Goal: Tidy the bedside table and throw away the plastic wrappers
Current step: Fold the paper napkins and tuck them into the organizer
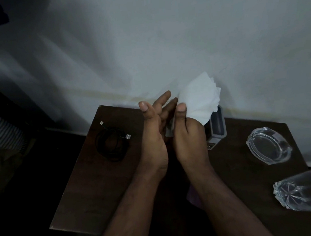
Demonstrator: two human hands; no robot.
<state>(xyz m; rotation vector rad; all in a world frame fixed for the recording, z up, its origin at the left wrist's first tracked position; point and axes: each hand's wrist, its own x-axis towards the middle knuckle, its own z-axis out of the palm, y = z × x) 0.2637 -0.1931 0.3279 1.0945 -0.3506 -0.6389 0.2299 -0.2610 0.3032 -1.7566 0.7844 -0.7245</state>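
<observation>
My right hand [188,133] grips a white bunch of tissue paper [198,98] above the back of the dark wooden bedside table [85,191]. My left hand [154,133] is held beside it with fingers stretched out and apart, its fingertips touching the right hand's fingers. Just behind the right hand stands a grey open-topped holder [217,127], partly hidden by the tissue. A small grey object shows between my two hands; I cannot tell what it is.
A coiled black USB cable [111,141] lies on the table's left part. A clear glass ashtray [269,145] sits at the right. A clear drinking glass [308,190] lies at the right edge. A pale wall runs behind; dark floor lies to the left.
</observation>
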